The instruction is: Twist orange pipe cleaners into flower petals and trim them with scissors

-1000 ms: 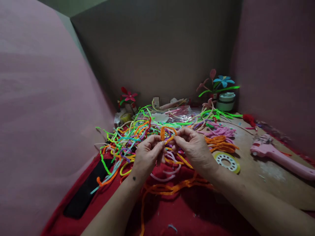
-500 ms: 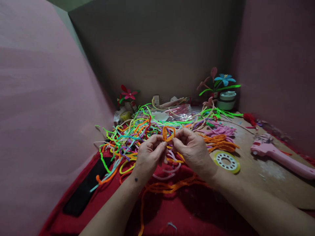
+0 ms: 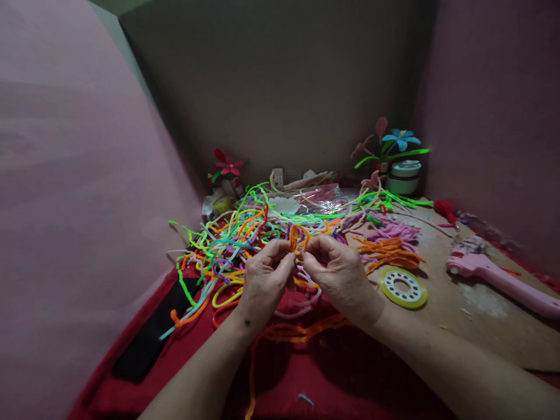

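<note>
An orange pipe cleaner (image 3: 300, 232), bent into upright loops, stands between my two hands at the middle of the view. My left hand (image 3: 268, 274) pinches its lower left part between thumb and fingers. On the other side, my right hand (image 3: 339, 271) pinches the lower right part. The fingertips nearly meet and hide the base of the loops. Behind and left of the hands spreads a tangled heap of coloured pipe cleaners (image 3: 236, 242). Below the hands, more orange pipe cleaners (image 3: 297, 333) lie on the red cloth (image 3: 284, 379).
A yellow tape roll (image 3: 420, 298) and a pink glue gun (image 3: 503, 283) lie on the brown board (image 3: 455, 344). A bundle of orange pipe cleaners (image 3: 391, 254) is beside the roll. A black phone-like slab (image 3: 142, 353) sits left. Blue (image 3: 401, 139) and pink (image 3: 230, 166) flowers stand behind.
My right hand has moved slightly left, closer to my left hand. The orange loops have narrowed and turned between the fingers. My left hand stays nearly in place.
</note>
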